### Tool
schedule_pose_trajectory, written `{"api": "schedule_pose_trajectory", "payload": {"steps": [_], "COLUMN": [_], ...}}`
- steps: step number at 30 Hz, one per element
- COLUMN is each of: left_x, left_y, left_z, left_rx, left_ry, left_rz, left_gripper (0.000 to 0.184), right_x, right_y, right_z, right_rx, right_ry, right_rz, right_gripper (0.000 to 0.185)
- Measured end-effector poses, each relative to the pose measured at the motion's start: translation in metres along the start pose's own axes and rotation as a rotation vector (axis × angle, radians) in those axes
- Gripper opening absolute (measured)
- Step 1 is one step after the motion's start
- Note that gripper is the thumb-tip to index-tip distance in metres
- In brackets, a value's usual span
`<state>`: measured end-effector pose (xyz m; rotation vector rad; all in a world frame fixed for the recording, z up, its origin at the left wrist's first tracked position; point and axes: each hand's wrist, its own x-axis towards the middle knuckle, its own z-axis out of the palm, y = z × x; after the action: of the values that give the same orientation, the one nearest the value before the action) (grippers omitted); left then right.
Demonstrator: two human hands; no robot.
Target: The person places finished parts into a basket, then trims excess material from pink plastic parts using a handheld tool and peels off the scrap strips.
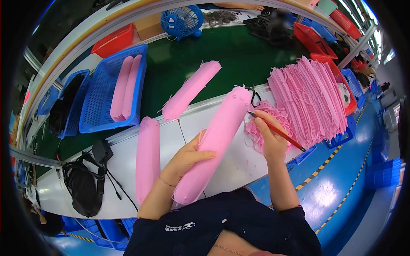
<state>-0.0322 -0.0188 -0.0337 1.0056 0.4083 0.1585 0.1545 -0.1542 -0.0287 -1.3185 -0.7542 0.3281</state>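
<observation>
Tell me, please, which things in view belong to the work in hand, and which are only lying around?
Likely belonging to the work:
- pink bundle in the left hand
- red pen-like tool in the right hand
- similar pink rolls nearby
- blue basket holding two
- piled pink strips

Seemingly just lying around:
- blue fan
- black bag
- black cable
</observation>
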Motion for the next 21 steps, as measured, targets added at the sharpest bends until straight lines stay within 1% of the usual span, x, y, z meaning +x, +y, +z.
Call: {"api": "schedule_pose_trajectory", "payload": {"steps": [4,7,10,12,13,15,16,17,18,19,21], "left_x": [-0.003,-0.005,-0.007,-0.010,-0.010,-0.012,-0.011,-0.011,-0.012,-0.013,-0.014], "left_y": [0.000,0.002,0.003,0.005,0.007,0.008,0.007,0.008,0.009,0.010,0.012], "left_z": [0.002,0.003,0.002,0.003,0.004,0.005,0.003,0.002,0.003,0.003,0.002], "left_rx": [-0.016,0.003,-0.011,-0.051,-0.038,-0.058,-0.020,-0.007,-0.009,-0.012,-0.011], "left_ry": [-0.039,-0.033,-0.046,-0.072,-0.064,-0.069,-0.090,-0.079,-0.082,-0.087,-0.096], "left_rz": [-0.007,0.015,-0.008,-0.019,0.008,-0.011,-0.008,0.021,-0.009,-0.044,-0.036], "left_gripper": [0.066,0.065,0.065,0.064,0.064,0.063,0.063,0.063,0.063,0.064,0.063], "right_x": [0.002,0.003,0.003,0.003,0.004,0.004,0.004,0.004,0.004,0.004,0.006], "right_y": [0.002,0.003,0.002,0.000,-0.001,-0.001,-0.001,-0.001,-0.001,0.000,-0.001], "right_z": [0.001,0.001,0.001,0.001,0.001,-0.001,0.000,0.000,0.000,0.000,-0.003], "right_rx": [-0.045,-0.008,-0.003,-0.005,0.008,-0.009,0.008,0.021,0.031,0.042,-0.074], "right_ry": [0.007,0.025,0.023,0.036,0.021,0.016,-0.005,0.015,0.038,0.027,-0.008], "right_rz": [-0.055,-0.023,-0.020,0.028,0.004,0.017,-0.011,0.015,0.047,0.032,-0.048], "right_gripper": [0.019,0.020,0.020,0.019,0.019,0.018,0.018,0.018,0.017,0.017,0.015]}}
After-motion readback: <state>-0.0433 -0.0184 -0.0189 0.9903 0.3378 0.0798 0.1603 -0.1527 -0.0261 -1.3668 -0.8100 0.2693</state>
